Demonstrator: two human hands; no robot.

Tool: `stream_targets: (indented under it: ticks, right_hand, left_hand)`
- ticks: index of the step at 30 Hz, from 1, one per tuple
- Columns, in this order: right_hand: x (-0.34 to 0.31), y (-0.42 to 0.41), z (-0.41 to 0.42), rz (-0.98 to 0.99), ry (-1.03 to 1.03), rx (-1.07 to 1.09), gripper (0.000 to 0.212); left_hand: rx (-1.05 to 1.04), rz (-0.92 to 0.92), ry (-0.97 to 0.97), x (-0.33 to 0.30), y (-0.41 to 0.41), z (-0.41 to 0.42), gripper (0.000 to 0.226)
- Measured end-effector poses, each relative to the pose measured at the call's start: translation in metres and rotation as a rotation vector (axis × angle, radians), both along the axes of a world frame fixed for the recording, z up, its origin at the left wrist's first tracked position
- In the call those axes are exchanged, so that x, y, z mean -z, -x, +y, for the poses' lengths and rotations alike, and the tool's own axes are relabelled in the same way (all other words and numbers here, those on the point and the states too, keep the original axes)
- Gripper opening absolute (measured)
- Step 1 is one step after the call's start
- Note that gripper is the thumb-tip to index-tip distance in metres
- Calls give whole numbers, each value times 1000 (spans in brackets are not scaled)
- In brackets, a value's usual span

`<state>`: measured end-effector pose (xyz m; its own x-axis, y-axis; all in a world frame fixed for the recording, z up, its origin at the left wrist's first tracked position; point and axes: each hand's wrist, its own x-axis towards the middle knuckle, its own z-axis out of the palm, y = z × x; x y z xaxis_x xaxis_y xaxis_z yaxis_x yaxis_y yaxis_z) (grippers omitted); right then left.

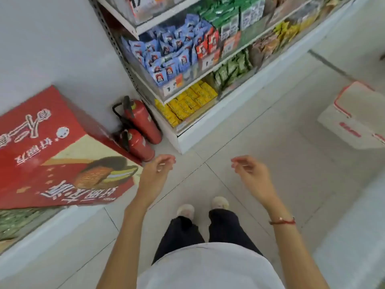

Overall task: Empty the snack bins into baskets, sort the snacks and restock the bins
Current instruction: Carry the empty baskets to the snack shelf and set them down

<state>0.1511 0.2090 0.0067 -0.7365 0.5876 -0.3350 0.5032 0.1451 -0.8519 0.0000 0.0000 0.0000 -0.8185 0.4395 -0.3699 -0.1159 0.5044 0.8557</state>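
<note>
From the head camera I look down on a pale tiled floor (260,142) in a shop corner, with a white wall (52,38) at the upper left. A tiered white shelf unit (208,126) runs diagonally from top centre to the right, its clear-fronted snack bins full. The middle tier holds blue packets (166,53) with a few red packets (208,45) beside them and green packets (220,15) further along. The lowest tier holds yellow packets (187,103) at the near end, then pale green packets (233,69).

Two red fire extinguishers (139,130) stand on the floor in the corner, between the shelf unit's end and a large red printed carton (54,151) at the left. The carton lies on a lower shelf (52,232), where I can make out blurred greenish packets (14,222) at the left edge. A white box with red trim (358,115) sits on the floor at the right, well apart from the shelf unit.

Both my hands hang in front of me above the floor, holding nothing. The left hand (156,172) has its fingers loosely curled, and so does the right hand (250,170); a red cord bracelet (282,221) circles the right wrist. Below them I see dark trousers (200,228), light shoes (185,210) and a white shirt (208,268). I see no baskets in this view.
</note>
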Motion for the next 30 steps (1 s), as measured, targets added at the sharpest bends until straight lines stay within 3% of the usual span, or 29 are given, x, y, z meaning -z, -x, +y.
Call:
stream_targets:
  ticks: [9,14,30]
  right_hand:
    - [16,-79,-7,-140,-50,359,10]
    - [19,-124,11,-277,-107,421,11]
    - [16,-155,181,-224,-187,448,10]
  left_hand:
    - [453,55,40,8,17,76,16]
    - [624,79,44,12,-3,129,12]
    - [761,131,318,39,-47,247,23]
